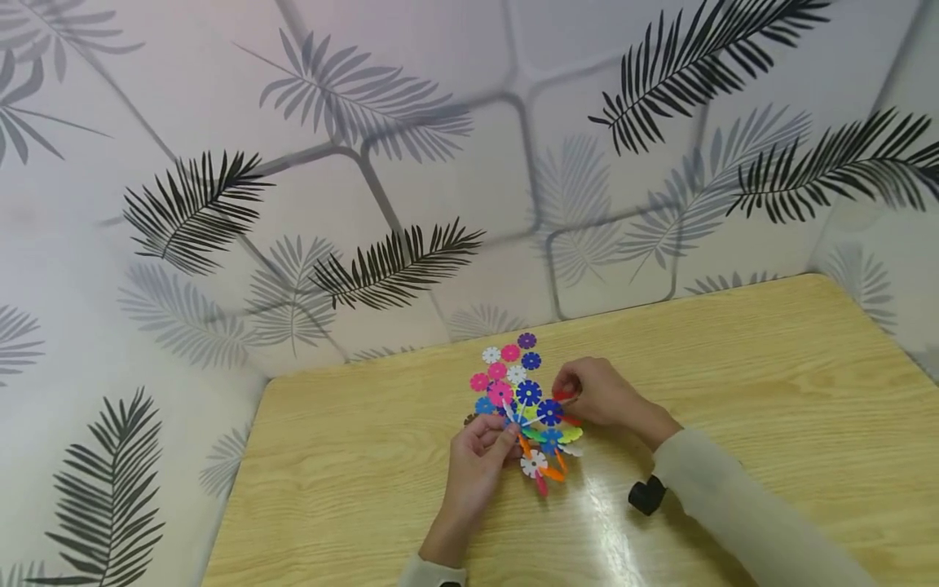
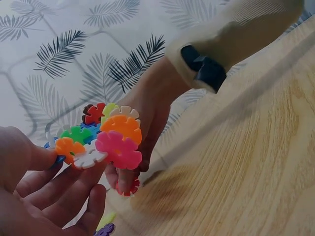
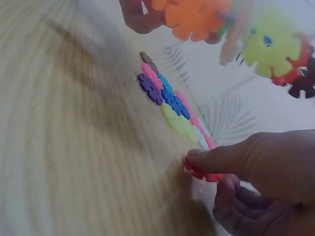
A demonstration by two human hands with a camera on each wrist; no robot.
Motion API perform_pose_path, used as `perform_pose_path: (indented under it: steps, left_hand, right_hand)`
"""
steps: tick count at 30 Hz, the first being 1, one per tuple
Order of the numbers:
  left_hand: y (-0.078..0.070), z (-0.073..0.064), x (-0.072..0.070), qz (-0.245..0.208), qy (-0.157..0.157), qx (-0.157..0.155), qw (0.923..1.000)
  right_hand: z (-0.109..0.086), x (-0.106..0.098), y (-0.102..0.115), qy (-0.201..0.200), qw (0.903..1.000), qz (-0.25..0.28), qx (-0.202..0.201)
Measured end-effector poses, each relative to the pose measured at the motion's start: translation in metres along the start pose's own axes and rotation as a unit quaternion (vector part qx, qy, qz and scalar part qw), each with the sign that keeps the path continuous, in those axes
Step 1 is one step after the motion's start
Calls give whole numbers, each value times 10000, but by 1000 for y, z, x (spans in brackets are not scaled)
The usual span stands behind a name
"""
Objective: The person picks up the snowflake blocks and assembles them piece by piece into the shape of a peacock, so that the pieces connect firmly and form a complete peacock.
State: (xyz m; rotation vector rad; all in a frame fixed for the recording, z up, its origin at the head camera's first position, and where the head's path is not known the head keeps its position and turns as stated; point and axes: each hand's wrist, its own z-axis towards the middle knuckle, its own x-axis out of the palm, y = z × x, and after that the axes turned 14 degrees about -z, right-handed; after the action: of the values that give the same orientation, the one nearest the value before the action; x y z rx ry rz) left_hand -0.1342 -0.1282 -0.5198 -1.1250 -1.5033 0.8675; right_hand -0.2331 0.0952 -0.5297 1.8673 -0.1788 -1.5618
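Note:
My left hand (image 1: 477, 465) pinches a cluster of interlocked, notched plastic snowflake discs (image 1: 552, 441) in blue, orange, green, white, pink and other colours. In the left wrist view, the thumb and fingers grip a blue piece at the edge of this cluster, with a pink disc (image 2: 118, 150) at its near side. To the right of it, my right hand (image 1: 605, 395) holds a single red snowflake disc (image 3: 209, 175) between thumb and fingers, close over the table. The right wrist view shows the cluster above, apart from that red disc.
Loose discs (image 1: 497, 371) in pink, white, blue and purple lie on the wooden table (image 1: 352, 489) just beyond the hands. A feather-patterned wall (image 1: 469, 196) rises behind the table's far edge. A black wrist camera (image 1: 647, 495) sits at the right sleeve.

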Motion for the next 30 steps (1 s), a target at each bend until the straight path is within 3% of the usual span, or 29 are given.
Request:
perform_pose_path:
  steps: [7, 14, 21, 30]
  left_hand:
    - [1, -2, 0, 95, 100, -47, 9999]
    - [3, -2, 0, 259, 225, -110, 9994]
    - [3, -3, 0, 571, 226, -188, 9979]
    - [6, -4, 0, 591, 74, 11, 9982]
  right_hand:
    - [-38, -18, -12, -665, 9922, 958, -435]
    - [-65, -28, -12, -766, 9773, 1651, -1081]
    - [-72, -26, -7, -788, 9646, 1742, -1815]
    - [-75, -19, -1, -1379, 9612, 979, -2181]
